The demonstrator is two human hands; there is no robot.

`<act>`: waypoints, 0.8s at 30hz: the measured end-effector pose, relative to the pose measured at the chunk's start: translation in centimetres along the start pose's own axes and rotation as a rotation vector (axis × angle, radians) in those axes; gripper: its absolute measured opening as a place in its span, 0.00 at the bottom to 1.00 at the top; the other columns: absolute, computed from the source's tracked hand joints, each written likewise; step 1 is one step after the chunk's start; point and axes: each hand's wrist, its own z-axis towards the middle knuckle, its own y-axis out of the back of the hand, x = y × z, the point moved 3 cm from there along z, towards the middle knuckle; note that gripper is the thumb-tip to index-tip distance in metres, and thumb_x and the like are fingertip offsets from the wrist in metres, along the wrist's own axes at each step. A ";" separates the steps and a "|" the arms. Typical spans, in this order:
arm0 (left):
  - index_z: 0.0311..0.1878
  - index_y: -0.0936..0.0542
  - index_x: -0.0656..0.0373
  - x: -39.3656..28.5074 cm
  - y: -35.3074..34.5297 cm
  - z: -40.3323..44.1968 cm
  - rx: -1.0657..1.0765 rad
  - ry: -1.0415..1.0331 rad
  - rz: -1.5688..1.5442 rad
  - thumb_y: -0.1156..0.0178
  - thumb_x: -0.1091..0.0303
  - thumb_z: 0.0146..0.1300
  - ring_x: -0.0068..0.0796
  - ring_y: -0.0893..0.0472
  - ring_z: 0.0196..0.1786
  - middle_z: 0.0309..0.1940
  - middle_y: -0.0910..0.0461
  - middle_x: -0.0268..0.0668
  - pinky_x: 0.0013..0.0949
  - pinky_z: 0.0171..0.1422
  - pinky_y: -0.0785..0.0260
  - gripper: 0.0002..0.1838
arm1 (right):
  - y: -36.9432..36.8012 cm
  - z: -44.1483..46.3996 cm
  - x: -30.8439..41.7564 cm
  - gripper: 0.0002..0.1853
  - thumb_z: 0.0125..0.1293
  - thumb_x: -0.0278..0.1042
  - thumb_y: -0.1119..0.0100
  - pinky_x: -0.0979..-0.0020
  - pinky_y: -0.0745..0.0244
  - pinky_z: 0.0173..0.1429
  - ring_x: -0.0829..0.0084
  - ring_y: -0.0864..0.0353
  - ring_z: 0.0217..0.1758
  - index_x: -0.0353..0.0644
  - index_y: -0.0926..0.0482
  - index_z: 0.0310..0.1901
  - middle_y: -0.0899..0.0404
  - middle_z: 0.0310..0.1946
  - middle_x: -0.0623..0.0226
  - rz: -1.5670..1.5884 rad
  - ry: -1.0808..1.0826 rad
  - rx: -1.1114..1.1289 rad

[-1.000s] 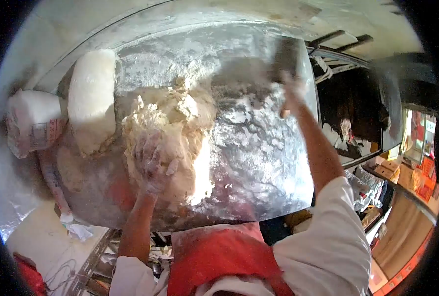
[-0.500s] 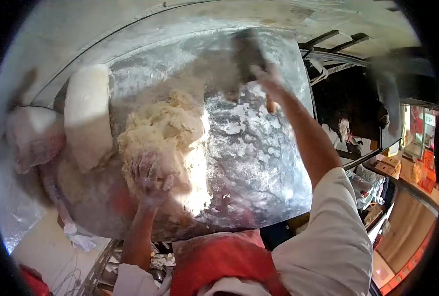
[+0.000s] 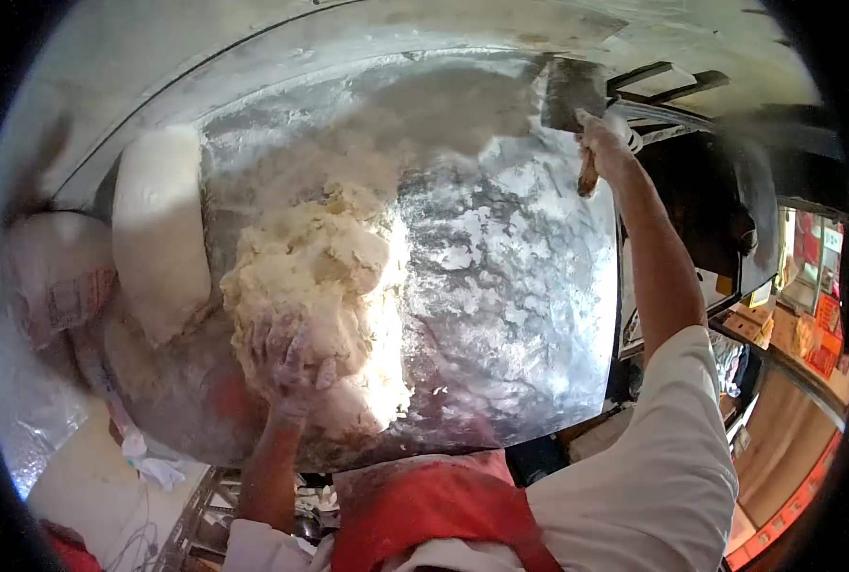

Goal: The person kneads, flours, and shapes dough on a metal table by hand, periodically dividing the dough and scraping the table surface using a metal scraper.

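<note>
My left hand [image 3: 286, 353] lies with fingers spread on the near side of a big rough mound of pale dough [image 3: 319, 253], and flour whitens its skin. At the far right corner of the metal worktop [image 3: 501, 372], my right hand [image 3: 607, 148] is wrapped round the wooden handle of a dough scraper [image 3: 574, 93]. The scraper's broad, dark blade points away from me. Left of the mound lies a long, smooth, whitish block [image 3: 160, 224], perhaps dough.
A plastic sack [image 3: 57, 272] slumps at the far left, beside the block. Loose flour and dough smears cover the right half of the worktop. A pale wall [image 3: 281, 57] runs along its back. Dark equipment [image 3: 682, 210] and cluttered shelving [image 3: 729, 357] stand to the right.
My right hand has swung the dough scraper rightward to the worktop's far right corner. My left hand stays on the dough. The view has shifted slightly.
</note>
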 end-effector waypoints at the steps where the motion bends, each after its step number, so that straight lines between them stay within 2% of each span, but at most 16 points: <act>1: 0.60 0.24 0.57 0.0 0.1 0.2 0.001 -0.031 0.014 0.37 0.58 0.57 0.59 0.30 0.65 0.61 0.26 0.47 0.64 0.69 0.40 0.27 | 0.5 0.1 0.0 0.14 0.68 0.42 0.36 0.69 0.36 0.23 0.76 0.32 0.21 0.43 0.24 0.45 0.29 0.24 0.71 -0.016 0.020 -0.070; 2: 0.60 0.24 0.57 -0.1 0.3 0.4 0.003 -0.049 0.024 0.38 0.58 0.57 0.59 0.30 0.64 0.60 0.26 0.47 0.65 0.69 0.40 0.27 | 0.7 -0.2 0.6 0.14 0.68 0.42 0.36 0.68 0.35 0.24 0.75 0.31 0.21 0.43 0.24 0.45 0.29 0.24 0.71 -0.033 0.044 -0.135; 4: 0.60 0.24 0.57 -0.1 0.4 0.5 0.008 -0.077 0.039 0.38 0.59 0.58 0.59 0.29 0.64 0.60 0.26 0.48 0.66 0.68 0.39 0.26 | 2.6 0.5 0.3 0.14 0.67 0.43 0.35 0.68 0.35 0.24 0.74 0.29 0.23 0.41 0.24 0.44 0.27 0.28 0.70 -0.046 0.048 -0.127; 7: 0.59 0.25 0.56 -0.2 0.4 0.6 0.013 -0.108 0.048 0.40 0.59 0.60 0.58 0.29 0.63 0.59 0.26 0.48 0.67 0.67 0.39 0.24 | 4.3 1.1 0.9 0.15 0.67 0.44 0.35 0.69 0.35 0.24 0.75 0.29 0.24 0.42 0.24 0.44 0.27 0.29 0.69 -0.182 -0.045 -0.181; 9: 0.59 0.25 0.56 -0.2 0.3 0.7 0.017 -0.124 0.056 0.40 0.59 0.61 0.58 0.28 0.63 0.58 0.26 0.48 0.69 0.66 0.38 0.24 | 4.7 1.2 1.5 0.16 0.70 0.43 0.38 0.63 0.31 0.30 0.71 0.27 0.27 0.38 0.26 0.47 0.30 0.27 0.69 -0.137 -0.007 -0.058; 13: 0.57 0.25 0.56 -0.3 0.2 0.9 0.015 -0.154 0.064 0.42 0.59 0.62 0.58 0.27 0.61 0.57 0.25 0.48 0.69 0.65 0.37 0.21 | 4.6 2.5 1.7 0.15 0.70 0.42 0.38 0.63 0.30 0.31 0.71 0.26 0.30 0.40 0.25 0.47 0.28 0.32 0.67 -0.230 -0.043 -0.041; 16: 0.54 0.25 0.57 -0.5 -0.1 1.1 -0.011 -0.203 0.080 0.44 0.58 0.64 0.59 0.26 0.59 0.56 0.25 0.49 0.69 0.64 0.37 0.19 | 4.8 4.2 -0.2 0.16 0.70 0.42 0.38 0.63 0.29 0.32 0.71 0.26 0.32 0.40 0.26 0.50 0.28 0.37 0.65 -0.166 0.005 0.078; 18: 0.57 0.27 0.60 4.5 -4.8 -10.2 0.043 -0.390 0.404 0.44 0.53 0.70 0.42 0.26 0.61 0.53 0.25 0.42 0.49 0.63 0.30 0.21 | 4.8 5.4 -2.0 0.15 0.71 0.42 0.39 0.64 0.29 0.31 0.71 0.25 0.32 0.39 0.26 0.48 0.29 0.36 0.65 0.009 0.054 0.175; 19: 0.58 0.28 0.61 7.0 -7.1 -15.7 0.050 -0.493 0.555 0.45 0.51 0.74 0.34 0.26 0.61 0.51 0.25 0.39 0.38 0.62 0.27 0.23 | 2.0 1.1 1.5 0.15 0.68 0.29 0.41 0.72 0.34 0.23 0.78 0.29 0.28 0.39 0.26 0.55 0.25 0.38 0.67 -0.192 0.021 0.004; 20: 0.58 0.27 0.61 5.3 -5.5 -12.2 0.055 -0.355 0.377 0.45 0.51 0.73 0.36 0.26 0.62 0.51 0.25 0.40 0.40 0.63 0.27 0.23 | 0.9 -0.2 1.8 0.15 0.68 0.29 0.41 0.72 0.34 0.23 0.78 0.29 0.28 0.39 0.26 0.55 0.25 0.38 0.67 -0.192 0.019 0.000; 22: 0.59 0.27 0.60 2.4 -2.7 -5.6 0.029 -0.217 0.180 0.45 0.51 0.72 0.38 0.26 0.62 0.53 0.25 0.40 0.43 0.64 0.29 0.23 | -0.7 -1.3 2.2 0.14 0.68 0.29 0.42 0.72 0.35 0.22 0.79 0.29 0.27 0.39 0.25 0.54 0.25 0.37 0.67 -0.311 0.031 0.068; 23: 0.59 0.27 0.60 1.6 -2.0 -4.1 0.025 -0.190 0.147 0.45 0.51 0.72 0.40 0.27 0.62 0.53 0.25 0.41 0.44 0.64 0.30 0.23 | -1.4 -0.5 1.3 0.12 0.69 0.33 0.40 0.72 0.37 0.20 0.79 0.30 0.27 0.39 0.24 0.51 0.26 0.37 0.69 -0.299 0.059 0.060; 24: 0.59 0.27 0.59 1.4 -1.8 -3.3 0.022 -0.169 0.133 0.45 0.50 0.71 0.41 0.27 0.62 0.54 0.25 0.41 0.45 0.64 0.30 0.23 | -3.0 -3.3 3.0 0.14 0.71 0.42 0.40 0.73 0.37 0.22 0.79 0.30 0.28 0.39 0.23 0.47 0.26 0.34 0.69 -0.371 0.127 0.158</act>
